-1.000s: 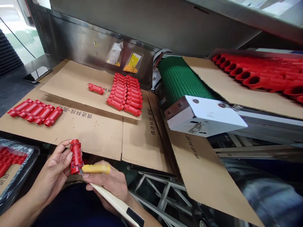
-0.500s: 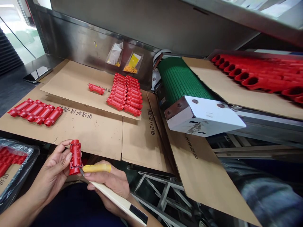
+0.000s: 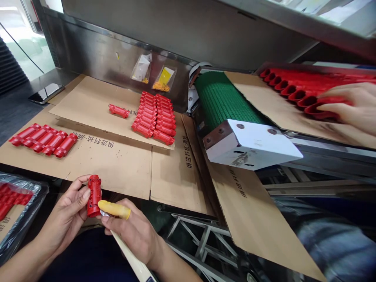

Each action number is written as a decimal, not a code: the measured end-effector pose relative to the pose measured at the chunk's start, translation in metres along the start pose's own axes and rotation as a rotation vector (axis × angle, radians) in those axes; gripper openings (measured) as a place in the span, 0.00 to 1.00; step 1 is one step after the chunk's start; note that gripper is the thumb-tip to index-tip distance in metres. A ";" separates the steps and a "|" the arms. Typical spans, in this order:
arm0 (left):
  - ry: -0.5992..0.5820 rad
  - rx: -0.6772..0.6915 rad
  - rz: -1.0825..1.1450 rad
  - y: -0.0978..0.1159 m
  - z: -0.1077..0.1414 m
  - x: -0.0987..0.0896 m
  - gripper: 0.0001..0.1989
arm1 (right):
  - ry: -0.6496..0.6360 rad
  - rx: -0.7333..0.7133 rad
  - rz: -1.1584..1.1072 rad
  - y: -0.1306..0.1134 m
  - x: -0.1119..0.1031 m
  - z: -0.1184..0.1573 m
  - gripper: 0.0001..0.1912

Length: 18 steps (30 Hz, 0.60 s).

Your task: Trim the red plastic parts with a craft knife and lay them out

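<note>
My left hand (image 3: 72,205) is closed around a red cylindrical plastic part (image 3: 94,196), held upright with its recessed side turned toward me. Gripped in my right hand (image 3: 133,225) is a cream-handled knife (image 3: 129,252), its metal tip close to the lower right edge of the part. Whether the tip touches the plastic I cannot tell. A yellow finger cot (image 3: 114,209) covers my right index finger, which reaches to the part's side. Beyond my hands, several matching red parts (image 3: 44,139) lie in a row on cardboard (image 3: 117,176).
More red parts (image 3: 154,117) form two columns on a raised cardboard sheet (image 3: 88,98). At right, a green conveyor belt (image 3: 229,96) stands beside red tubes (image 3: 296,94), where another person's hand (image 3: 352,105) reaches in. A lined bin (image 3: 22,223) sits at lower left.
My right hand has shifted slightly left and turned, its covered finger now against the part. Another person's hand has come in at the right onto the red tubes.
</note>
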<state>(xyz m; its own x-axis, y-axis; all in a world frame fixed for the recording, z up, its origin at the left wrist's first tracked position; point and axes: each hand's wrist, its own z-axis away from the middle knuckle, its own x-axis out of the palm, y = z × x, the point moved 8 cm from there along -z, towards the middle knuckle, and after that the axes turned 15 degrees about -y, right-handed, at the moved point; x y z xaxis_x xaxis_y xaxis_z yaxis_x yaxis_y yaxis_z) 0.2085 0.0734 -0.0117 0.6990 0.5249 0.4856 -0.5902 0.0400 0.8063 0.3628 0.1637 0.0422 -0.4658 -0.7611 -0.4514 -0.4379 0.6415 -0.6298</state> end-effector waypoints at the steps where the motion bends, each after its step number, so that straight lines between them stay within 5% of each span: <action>1: -0.005 -0.003 0.002 0.000 0.000 0.001 0.22 | 0.050 0.022 -0.017 0.002 -0.002 0.002 0.14; 6: -0.035 0.016 -0.034 0.004 0.002 0.010 0.23 | 0.442 0.302 -0.197 0.028 -0.022 0.026 0.12; 8: -0.054 0.082 -0.090 0.009 0.002 0.011 0.20 | 0.423 0.339 -0.235 0.031 -0.019 0.024 0.08; 12: -0.107 0.227 -0.355 0.017 0.004 0.012 0.11 | 0.266 0.190 -0.170 0.017 -0.007 0.005 0.11; 18: -0.126 0.282 -0.567 0.024 0.012 0.018 0.04 | 0.271 0.118 -0.094 0.011 -0.002 -0.003 0.12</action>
<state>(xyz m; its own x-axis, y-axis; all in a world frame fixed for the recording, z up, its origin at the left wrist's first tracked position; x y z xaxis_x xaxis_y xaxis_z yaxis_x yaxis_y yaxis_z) 0.2115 0.0738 0.0204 0.9235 0.3831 -0.0199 0.0018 0.0476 0.9989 0.3566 0.1726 0.0385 -0.6226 -0.7531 -0.2125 -0.4038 0.5418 -0.7372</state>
